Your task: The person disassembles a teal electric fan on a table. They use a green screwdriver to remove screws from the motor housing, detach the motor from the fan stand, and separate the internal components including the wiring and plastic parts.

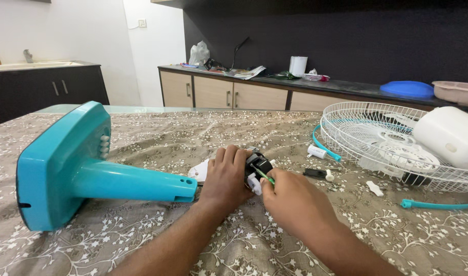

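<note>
Both hands sit nearest the lens on the floral tablecloth (142, 240): left hand (224, 179) curled over a small black-and-white motor part (257, 168), fingers wrapped on its top; right hand (290, 202) closed in a pinch around a thin green-handled tool (264, 175) whose tip meets that part. Motor part lies just right of the teal fan stand (75, 171), one stand, tipped on its side, neck end touching the left hand's side. Right of the motor part: one white wire fan grille (397, 148), lying like a basket, holding one white motor cover (448, 134) and a white hub disc (405, 153). Between part and grille: one white plug piece (316, 151), one black piece (314, 173), one small white clip (375, 188). Teal rim strip (438, 205) beside the grille. Far counter behind: one blue lid (407, 88), one pink tray (458, 92), contents unclear.
</note>
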